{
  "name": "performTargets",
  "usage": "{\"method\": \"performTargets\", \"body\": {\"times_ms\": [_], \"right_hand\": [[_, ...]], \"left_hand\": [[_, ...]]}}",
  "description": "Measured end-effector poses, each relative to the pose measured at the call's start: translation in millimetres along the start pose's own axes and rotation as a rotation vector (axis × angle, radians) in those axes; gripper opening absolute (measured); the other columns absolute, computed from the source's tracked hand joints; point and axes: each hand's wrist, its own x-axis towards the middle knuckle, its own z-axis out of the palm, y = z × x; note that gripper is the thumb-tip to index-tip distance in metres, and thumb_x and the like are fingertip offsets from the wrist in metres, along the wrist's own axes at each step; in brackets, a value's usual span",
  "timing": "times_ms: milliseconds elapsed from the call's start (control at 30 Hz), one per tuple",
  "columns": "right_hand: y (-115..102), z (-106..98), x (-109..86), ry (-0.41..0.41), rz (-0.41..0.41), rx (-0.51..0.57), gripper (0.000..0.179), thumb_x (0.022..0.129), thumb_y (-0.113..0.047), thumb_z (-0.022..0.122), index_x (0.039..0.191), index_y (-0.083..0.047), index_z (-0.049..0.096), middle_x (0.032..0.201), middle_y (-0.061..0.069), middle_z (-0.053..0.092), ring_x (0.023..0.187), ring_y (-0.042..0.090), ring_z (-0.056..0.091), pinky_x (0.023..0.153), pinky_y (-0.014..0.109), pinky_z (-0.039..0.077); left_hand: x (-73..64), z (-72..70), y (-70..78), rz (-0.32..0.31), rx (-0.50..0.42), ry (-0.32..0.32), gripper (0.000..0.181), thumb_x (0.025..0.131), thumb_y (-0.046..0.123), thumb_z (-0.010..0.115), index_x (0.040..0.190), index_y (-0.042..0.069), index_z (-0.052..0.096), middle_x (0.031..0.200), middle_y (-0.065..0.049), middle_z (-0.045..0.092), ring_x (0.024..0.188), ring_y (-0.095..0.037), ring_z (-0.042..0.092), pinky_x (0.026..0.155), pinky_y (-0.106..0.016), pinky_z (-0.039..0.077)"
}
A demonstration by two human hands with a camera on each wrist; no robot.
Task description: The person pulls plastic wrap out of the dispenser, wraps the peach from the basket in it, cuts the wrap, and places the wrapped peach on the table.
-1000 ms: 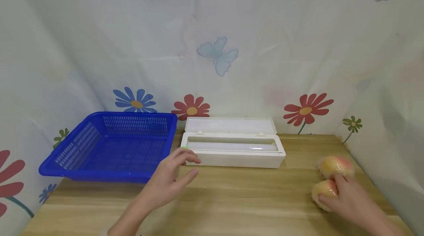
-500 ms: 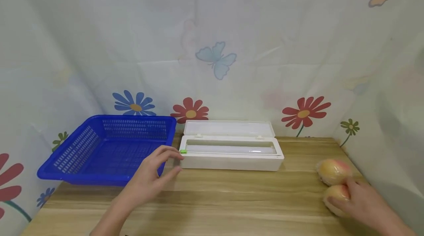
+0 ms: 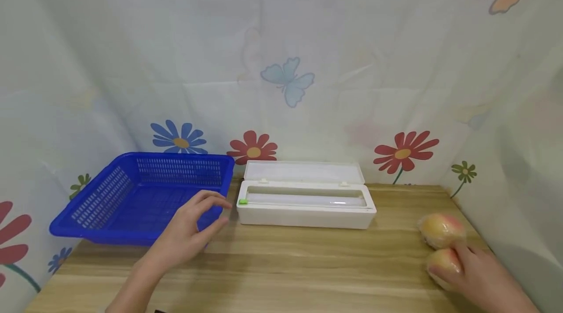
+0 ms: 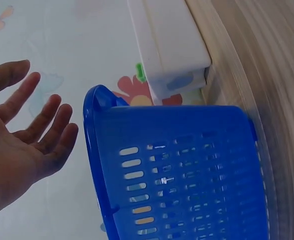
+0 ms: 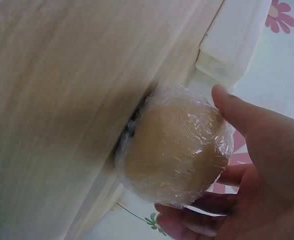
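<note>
At the table's right side my right hand point(image 3: 486, 274) grips the nearer of two peach-like fruits point(image 3: 444, 265). In the right wrist view, clear cling film covers this fruit point(image 5: 169, 145), with the thumb on one side and fingers on the other. Just behind it sits the second film-wrapped fruit point(image 3: 441, 230), yellow with a red blush. My left hand point(image 3: 186, 232) holds nothing; its fingers are loosely bent in front of the blue basket's right side. The left wrist view shows the left hand point(image 4: 26, 135) apart from the basket.
A blue slotted plastic basket point(image 3: 123, 239) stands at the left. Beside it, in the middle, is a white cling film box point(image 3: 308, 218) with its lid point(image 3: 303, 172) raised, a roll point(image 3: 303, 199) inside and a green slider point(image 3: 243, 201). Flowered cloth hangs behind.
My left hand has moved left, away from the white box. My right hand has shifted the nearer fruit slightly right, keeping its grip. The camera view has tilted a little.
</note>
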Motion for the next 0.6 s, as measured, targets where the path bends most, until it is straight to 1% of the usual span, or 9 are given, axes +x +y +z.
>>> {"method": "performTargets", "body": {"times_ms": [33, 100, 167, 200, 267, 367, 400, 467, 600], "right_hand": [[0, -2, 0.8, -0.010, 0.009, -0.009, 0.055, 0.080, -0.044, 0.086, 0.104, -0.001, 0.062, 0.082, 0.014, 0.063, 0.075, 0.040, 0.062, 0.064, 0.058, 0.048], [0, -8, 4.7, -0.069, 0.045, -0.034, 0.064, 0.087, -0.052, 0.078, 0.118, 0.002, 0.060, 0.089, 0.022, 0.064, 0.081, 0.047, 0.062, 0.066, 0.064, 0.047], [-1, -15, 10.5, -0.123, 0.065, -0.033, 0.071, 0.095, -0.054, 0.068, 0.129, 0.007, 0.056, 0.098, 0.031, 0.063, 0.088, 0.054, 0.059, 0.069, 0.068, 0.045], [-2, -20, 13.8, -0.143, 0.071, -0.026, 0.073, 0.099, -0.054, 0.062, 0.135, 0.009, 0.052, 0.104, 0.036, 0.062, 0.094, 0.057, 0.057, 0.072, 0.070, 0.044], [-2, -30, 21.1, -0.167, 0.065, -0.011, 0.072, 0.105, -0.050, 0.054, 0.138, 0.014, 0.048, 0.115, 0.042, 0.057, 0.102, 0.062, 0.052, 0.078, 0.073, 0.041], [-1, -47, 32.3, -0.159, 0.031, 0.002, 0.071, 0.108, -0.045, 0.048, 0.141, 0.018, 0.043, 0.129, 0.047, 0.047, 0.113, 0.066, 0.043, 0.087, 0.077, 0.036], [0, -53, 36.3, -0.139, 0.015, 0.000, 0.070, 0.109, -0.043, 0.048, 0.142, 0.018, 0.041, 0.133, 0.047, 0.044, 0.116, 0.067, 0.039, 0.090, 0.077, 0.033], [3, -63, 44.6, -0.114, -0.013, -0.012, 0.072, 0.109, -0.042, 0.048, 0.147, 0.017, 0.035, 0.139, 0.048, 0.037, 0.120, 0.068, 0.035, 0.093, 0.079, 0.029], [5, -77, 58.7, -0.086, -0.053, -0.016, 0.075, 0.109, -0.039, 0.050, 0.156, 0.011, 0.022, 0.149, 0.047, 0.025, 0.129, 0.069, 0.026, 0.102, 0.079, 0.020]], "left_hand": [[-0.2, -1.4, -0.3, -0.009, 0.007, -0.007, 0.028, 0.094, 0.008, 0.075, 0.118, 0.021, 0.068, 0.121, 0.008, 0.060, 0.115, -0.018, 0.059, 0.080, -0.037, 0.052], [-0.4, -4.8, -0.7, -0.033, 0.026, -0.023, 0.028, 0.095, 0.009, 0.075, 0.120, 0.019, 0.067, 0.122, 0.006, 0.059, 0.115, -0.020, 0.058, 0.079, -0.039, 0.053], [0.8, -9.1, -0.6, -0.060, 0.060, -0.043, 0.028, 0.096, 0.010, 0.074, 0.122, 0.017, 0.066, 0.125, 0.003, 0.059, 0.118, -0.024, 0.057, 0.083, -0.042, 0.053], [1.8, -11.5, -0.4, -0.071, 0.086, -0.051, 0.027, 0.096, 0.012, 0.074, 0.122, 0.015, 0.066, 0.126, 0.001, 0.059, 0.120, -0.026, 0.056, 0.088, -0.046, 0.052], [5.5, -16.4, 0.0, -0.084, 0.128, -0.072, 0.026, 0.098, 0.015, 0.072, 0.123, 0.012, 0.066, 0.128, -0.004, 0.060, 0.123, -0.031, 0.055, 0.094, -0.054, 0.050], [14.0, -25.1, -1.8, -0.092, 0.208, -0.091, 0.028, 0.100, 0.021, 0.070, 0.124, 0.009, 0.066, 0.133, -0.012, 0.060, 0.126, -0.038, 0.054, 0.099, -0.065, 0.043], [16.9, -28.8, -3.5, -0.093, 0.236, -0.097, 0.029, 0.101, 0.023, 0.069, 0.125, 0.008, 0.065, 0.135, -0.015, 0.059, 0.128, -0.040, 0.053, 0.100, -0.067, 0.041], [22.3, -36.7, -9.5, -0.098, 0.297, -0.104, 0.034, 0.101, 0.026, 0.067, 0.128, 0.006, 0.065, 0.139, -0.019, 0.057, 0.130, -0.043, 0.051, 0.101, -0.070, 0.038], [28.0, -54.6, -26.7, -0.144, 0.398, -0.139, 0.046, 0.104, 0.031, 0.063, 0.139, 0.002, 0.059, 0.149, -0.026, 0.048, 0.138, -0.049, 0.041, 0.106, -0.072, 0.031]]}}
